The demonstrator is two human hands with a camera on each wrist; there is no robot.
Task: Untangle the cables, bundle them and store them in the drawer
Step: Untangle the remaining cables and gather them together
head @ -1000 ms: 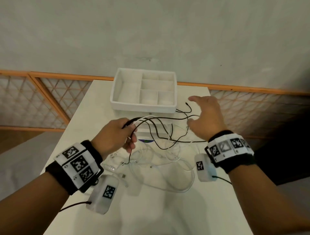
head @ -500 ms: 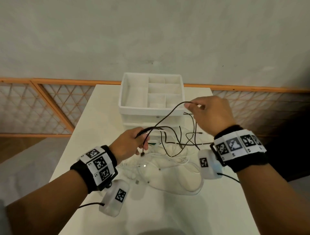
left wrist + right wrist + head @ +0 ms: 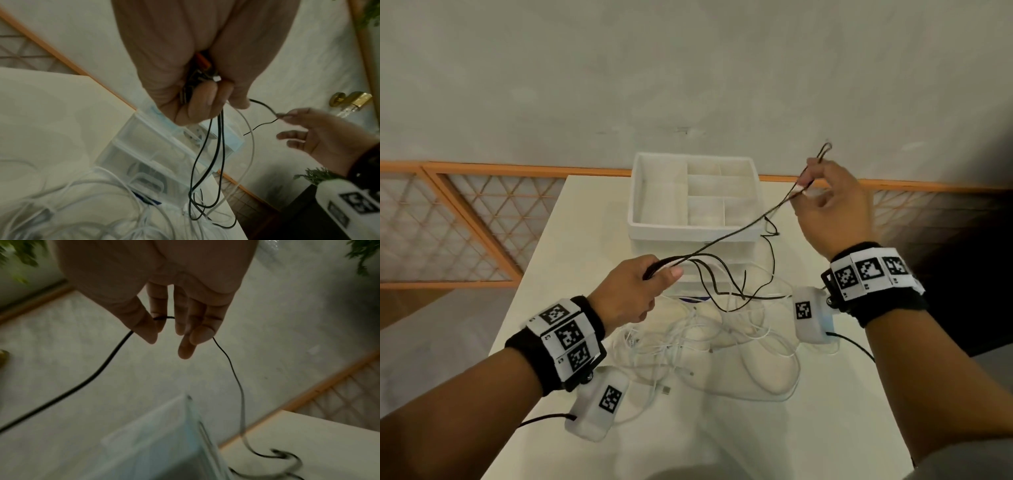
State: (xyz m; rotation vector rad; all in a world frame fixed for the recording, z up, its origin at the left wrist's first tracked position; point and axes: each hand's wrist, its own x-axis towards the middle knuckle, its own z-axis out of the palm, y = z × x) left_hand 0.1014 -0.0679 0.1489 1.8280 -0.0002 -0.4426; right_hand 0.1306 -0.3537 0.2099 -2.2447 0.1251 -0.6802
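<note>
A thin black cable [image 3: 736, 233] stretches taut from my left hand [image 3: 650, 277] up to my right hand [image 3: 822, 202]. The left hand grips a bunch of black strands [image 3: 216, 146] above the table's middle. The right hand [image 3: 164, 331], raised beside the drawer unit's right side, pinches a loop of the black cable [image 3: 115, 352] between thumb and forefinger, the other fingers spread. More black loops [image 3: 732, 284] hang down onto a tangle of white cables [image 3: 709, 342] on the table. The white drawer unit [image 3: 633, 192] stands at the table's far end, its divided top tray showing nothing inside.
The white table [image 3: 774, 442] has edges near on the left and right. An orange lattice railing [image 3: 448, 219] runs behind it, below a grey wall. A brass door handle [image 3: 351, 100] shows in the left wrist view.
My right hand has risen up and to the right, pulling the black cable taut out of the tangle. The left hand has kept its grip on the strands.
</note>
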